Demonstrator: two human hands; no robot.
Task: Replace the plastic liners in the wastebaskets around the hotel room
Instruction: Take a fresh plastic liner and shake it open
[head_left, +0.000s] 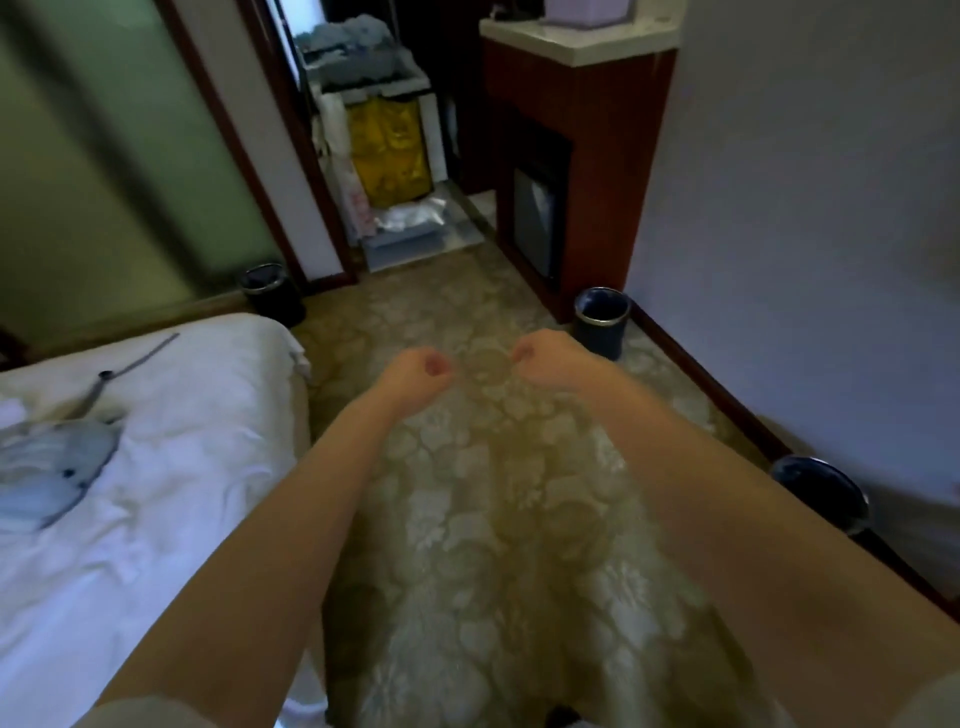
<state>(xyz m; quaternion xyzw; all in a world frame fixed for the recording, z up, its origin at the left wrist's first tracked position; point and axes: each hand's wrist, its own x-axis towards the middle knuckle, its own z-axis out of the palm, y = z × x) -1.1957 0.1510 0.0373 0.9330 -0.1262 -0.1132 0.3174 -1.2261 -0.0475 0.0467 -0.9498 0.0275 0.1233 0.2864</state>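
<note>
Left hand (422, 370) and right hand (543, 359) are outstretched over the patterned beige carpet (493, 519), fingers curled into fists holding nothing visible; a dark round metal-rimmed wastebasket (601, 323) stands just beyond the right fingers, and a second black wastebasket (272, 293) well beyond-left of the left fingers.

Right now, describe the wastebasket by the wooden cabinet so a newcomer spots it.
Start at the red-brown cabinet on the right wall. At its near corner stands a dark round wastebasket with a silvery rim. Of three alike, only it stands just beyond the right hand.
</note>
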